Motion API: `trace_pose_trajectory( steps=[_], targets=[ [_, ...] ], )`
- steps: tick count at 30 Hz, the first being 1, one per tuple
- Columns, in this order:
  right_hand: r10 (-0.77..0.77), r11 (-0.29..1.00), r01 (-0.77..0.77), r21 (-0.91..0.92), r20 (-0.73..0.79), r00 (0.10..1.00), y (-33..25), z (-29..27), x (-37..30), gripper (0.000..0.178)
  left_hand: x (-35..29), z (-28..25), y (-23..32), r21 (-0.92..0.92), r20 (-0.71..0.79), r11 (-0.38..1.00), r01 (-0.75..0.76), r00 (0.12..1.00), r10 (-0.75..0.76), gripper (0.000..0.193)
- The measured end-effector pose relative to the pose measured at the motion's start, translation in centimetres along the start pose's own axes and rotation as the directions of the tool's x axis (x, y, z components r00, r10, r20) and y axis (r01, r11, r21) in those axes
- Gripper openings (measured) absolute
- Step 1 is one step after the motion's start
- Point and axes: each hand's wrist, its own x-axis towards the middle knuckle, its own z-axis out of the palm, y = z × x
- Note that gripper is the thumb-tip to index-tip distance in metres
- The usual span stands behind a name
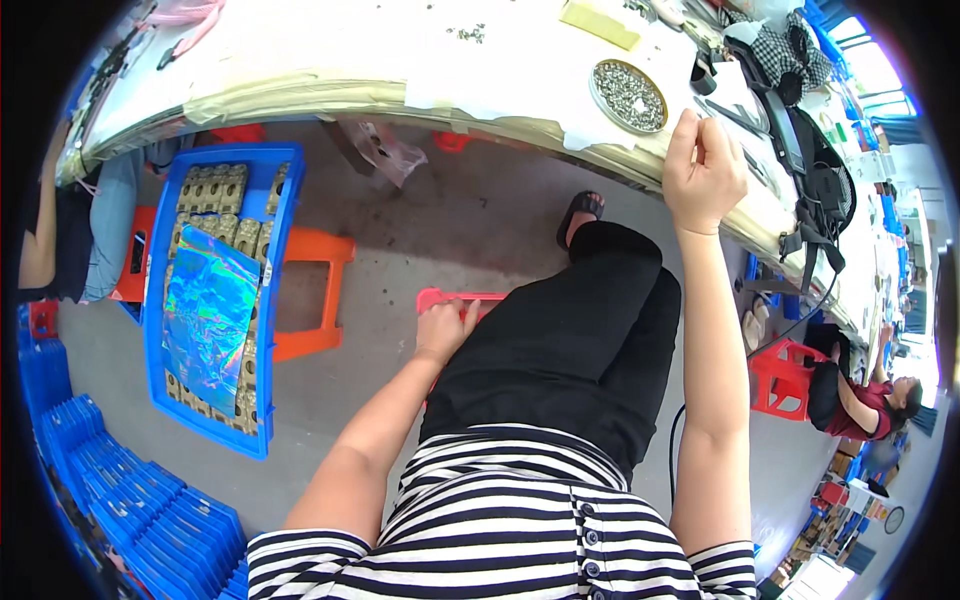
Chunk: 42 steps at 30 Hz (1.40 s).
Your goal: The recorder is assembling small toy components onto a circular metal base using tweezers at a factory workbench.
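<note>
Two bare hands, well apart. At the upper right of the frame, the right hand [705,175], fingers curled in nearly to a fist by the table edge; cannot tell whether closed around something small. Near the centre, the left hand [445,328], with loosely bent fingers at the edge of one pinkish-red stool [432,298] of smooth plastic; cannot tell whether gripping or merely resting. Just beside the right hand, up and to its left, one round, shallow tin [600,107], filled with small silvery metal pieces [628,92], too many and too tiny to count. On the same long table [360,50], pale and crinkled along the edge, one yellow oblong block [600,25] at the top, plus one loose scatter of tiny dark bits [467,34] farther left. At the left of the frame, one rectangular blue plastic tray [155,330], beside one orange plastic stool [335,290], with rows of knobbly khaki parts [213,190], partly beneath one creased, mirror-glossy blue-green sheet [208,315]. At the lower left, several stacks of thin blue trays [170,510], too overlapped to count. At the far right, one co-worker [872,412] in dark red, near one red stool [785,380].
</note>
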Motion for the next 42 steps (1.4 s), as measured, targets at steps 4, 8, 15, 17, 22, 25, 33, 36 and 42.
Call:
trace_pose_trajectory(
  steps=[4,8,15,17,22,25,33,36,42],
  targets=[
    [0.025,1.000,-0.025,0.008,0.010,1.000,-0.2,-0.1,-0.3,0.033,-0.4,-0.3,0.0,-0.026,0.013,0.999,0.019,1.000,-0.019,0.044],
    [-0.010,1.000,0.010,0.018,0.013,1.000,-0.5,-0.5,0.1,0.031,-0.3,-0.6,0.0,-0.035,0.036,0.999,0.019,0.999,-0.018,0.045],
    [0.002,0.982,-0.001,0.190,-0.007,1.000,-0.1,-0.9,0.5,0.028,2.7,2.8,-5.0,-0.457,0.561,0.869,0.190,0.819,0.116,0.045],
    [0.139,0.931,-0.145,0.334,0.043,0.989,0.2,-1.2,0.3,0.027,4.7,2.2,-5.6,-0.492,0.733,0.804,0.333,0.657,0.176,0.050],
    [0.394,0.830,-0.298,0.472,-0.117,0.912,1.5,-5.6,4.0,0.029,9.0,-0.7,-1.7,-0.350,0.866,0.889,0.294,0.463,0.189,0.052],
    [0.134,0.991,-0.117,0.068,-0.349,0.928,3.7,-4.4,7.6,0.031,11.0,-2.4,-0.9,-0.347,0.860,0.862,0.369,0.492,0.135,0.051],
    [0.344,0.819,-0.438,0.372,0.292,0.892,6.9,-2.8,10.9,0.030,15.6,-6.0,2.1,-0.381,0.727,0.756,0.532,0.677,-0.110,0.050],
    [0.392,0.766,-0.473,0.435,0.267,0.880,7.1,-1.9,12.1,0.036,16.2,-7.9,2.2,-0.423,0.628,0.703,0.572,0.744,-0.228,0.050],
    [0.172,0.757,-0.294,0.583,0.256,0.951,10.0,-2.5,7.6,0.039,17.0,-9.9,-0.1,-0.570,0.394,0.596,0.565,0.825,-0.405,0.049]
  ],
)
